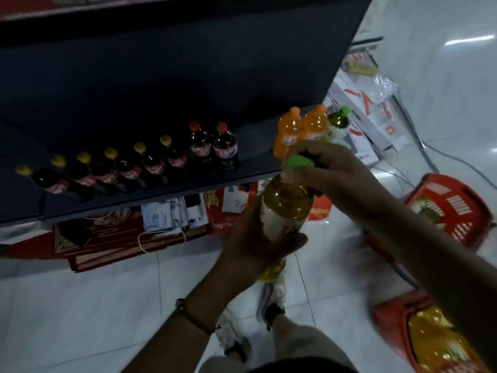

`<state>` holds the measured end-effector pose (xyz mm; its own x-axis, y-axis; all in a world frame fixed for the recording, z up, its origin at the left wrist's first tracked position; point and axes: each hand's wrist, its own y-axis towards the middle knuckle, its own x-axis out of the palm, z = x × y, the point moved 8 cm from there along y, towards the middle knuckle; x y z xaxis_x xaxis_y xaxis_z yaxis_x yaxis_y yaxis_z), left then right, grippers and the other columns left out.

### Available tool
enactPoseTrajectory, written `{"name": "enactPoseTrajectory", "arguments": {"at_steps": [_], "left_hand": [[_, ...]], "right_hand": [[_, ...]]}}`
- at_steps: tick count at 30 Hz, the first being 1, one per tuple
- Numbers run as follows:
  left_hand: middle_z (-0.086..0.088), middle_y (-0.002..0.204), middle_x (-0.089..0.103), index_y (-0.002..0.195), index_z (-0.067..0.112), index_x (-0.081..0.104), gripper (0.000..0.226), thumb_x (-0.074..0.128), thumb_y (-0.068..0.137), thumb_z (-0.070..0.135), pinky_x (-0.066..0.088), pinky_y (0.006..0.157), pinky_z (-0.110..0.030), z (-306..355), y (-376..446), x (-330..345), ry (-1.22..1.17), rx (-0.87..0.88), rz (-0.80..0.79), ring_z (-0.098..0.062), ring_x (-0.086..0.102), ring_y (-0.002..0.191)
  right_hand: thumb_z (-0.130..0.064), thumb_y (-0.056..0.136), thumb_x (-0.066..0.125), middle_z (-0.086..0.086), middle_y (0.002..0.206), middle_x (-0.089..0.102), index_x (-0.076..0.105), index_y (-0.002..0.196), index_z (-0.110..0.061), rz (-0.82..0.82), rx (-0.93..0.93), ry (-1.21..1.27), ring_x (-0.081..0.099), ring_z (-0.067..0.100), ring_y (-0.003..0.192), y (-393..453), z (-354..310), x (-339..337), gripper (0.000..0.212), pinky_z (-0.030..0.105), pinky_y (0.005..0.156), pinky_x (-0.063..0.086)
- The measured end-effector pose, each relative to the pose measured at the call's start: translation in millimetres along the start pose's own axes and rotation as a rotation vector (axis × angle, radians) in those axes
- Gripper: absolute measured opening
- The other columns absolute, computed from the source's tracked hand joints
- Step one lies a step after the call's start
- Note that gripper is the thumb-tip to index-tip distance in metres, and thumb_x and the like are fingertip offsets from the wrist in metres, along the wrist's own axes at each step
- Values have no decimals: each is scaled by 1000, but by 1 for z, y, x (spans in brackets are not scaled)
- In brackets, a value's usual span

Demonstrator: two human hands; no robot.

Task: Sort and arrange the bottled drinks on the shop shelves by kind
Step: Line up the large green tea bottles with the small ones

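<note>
I hold a yellow tea bottle [286,203] with a green cap upright in front of the dark shelf [150,195]. My left hand [255,246] wraps its lower body. My right hand [322,165] grips its cap from above. On the shelf stand several dark bottles with yellow caps [107,170], two dark cola bottles with red caps [215,146], two orange soda bottles [298,130] and one more green-capped tea bottle [337,122] at the right end.
A red basket [454,208] stands on the white tiled floor at the right. Another red basket [390,319] with yellow bottles [435,343] sits at the bottom right. Red packets and boxes [113,238] lie under the shelf. White boxes [368,114] and cables lie beyond the shelf's end.
</note>
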<state>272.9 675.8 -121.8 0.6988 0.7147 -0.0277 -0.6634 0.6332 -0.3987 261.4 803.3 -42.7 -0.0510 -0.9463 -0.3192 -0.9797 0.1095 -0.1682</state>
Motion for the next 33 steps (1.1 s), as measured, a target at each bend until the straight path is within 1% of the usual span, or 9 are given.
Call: {"name": "enactPoseTrajectory", "arguments": {"at_steps": [3, 5, 8, 12, 19, 22, 27, 31, 33], "left_hand": [[10, 112, 66, 126, 29, 53, 70, 78, 62, 38, 54, 75, -16, 12, -49, -15, -21, 9, 33, -5, 64, 100], [7, 103, 72, 121, 25, 58, 61, 75, 63, 34, 55, 73, -17, 15, -78, -29, -190, -10, 58, -7, 68, 95], [-7, 112, 72, 122, 18, 61, 56, 74, 72, 38, 56, 90, -40, 12, -112, -54, -454, -62, 74, -24, 68, 107], [-8, 118, 71, 130, 16, 56, 63, 51, 81, 55, 58, 85, -33, 23, -152, -88, -549, -10, 42, -22, 68, 108], [-7, 117, 71, 128, 25, 59, 53, 50, 85, 54, 57, 74, -35, 14, -200, -147, -705, 21, 239, -21, 68, 106], [-9, 110, 73, 125, 22, 63, 43, 53, 92, 48, 57, 61, -33, 0, -212, -167, -901, -47, 330, -23, 71, 96], [-15, 111, 69, 124, 14, 65, 49, 55, 91, 49, 54, 80, -42, -18, -221, -188, -1015, -94, 373, -32, 65, 102], [-8, 93, 70, 117, 14, 64, 36, 50, 95, 40, 54, 69, -38, -9, -230, -196, -835, 31, 282, -27, 66, 91], [-5, 105, 71, 130, 28, 54, 39, 56, 92, 33, 57, 68, -35, 3, -233, -198, -565, 113, 246, -25, 67, 96]], "right_hand": [[-35, 90, 58, -6, 89, 64, 60, 106, -19, 130, 40, 104, 64, 6, 81, -44, -16, 25, 23, 21, 67, 55], [-44, 87, 55, -3, 106, 64, 56, 116, -26, 171, 114, 171, 64, 9, 96, -75, -12, 52, 35, 30, 79, 57], [-52, 80, 60, 1, 120, 61, 54, 116, -39, 29, 391, 472, 59, 18, 111, -123, 5, 121, 39, 36, 90, 51], [-43, 67, 78, 15, 111, 69, 65, 114, -21, -112, 487, 805, 66, 29, 102, -157, -13, 188, 53, 36, 85, 56], [-44, 58, 85, 0, 106, 66, 51, 110, -30, -50, 413, 393, 71, 11, 88, -158, -57, 226, 63, 23, 73, 55], [-44, 58, 71, -6, 102, 62, 45, 111, -31, -61, 403, 221, 69, 6, 80, -155, -72, 245, 61, 15, 64, 53], [-56, 64, 66, -6, 101, 65, 44, 108, -37, -81, 316, -16, 68, 6, 82, -153, -85, 268, 53, 21, 71, 56], [-50, 67, 77, 2, 110, 67, 49, 118, -29, -187, 413, 177, 70, 18, 95, -153, -73, 278, 62, 41, 89, 56], [-36, 65, 76, 5, 114, 68, 53, 119, -25, -257, 531, 431, 69, 23, 100, -157, -69, 286, 60, 40, 91, 55]]}}
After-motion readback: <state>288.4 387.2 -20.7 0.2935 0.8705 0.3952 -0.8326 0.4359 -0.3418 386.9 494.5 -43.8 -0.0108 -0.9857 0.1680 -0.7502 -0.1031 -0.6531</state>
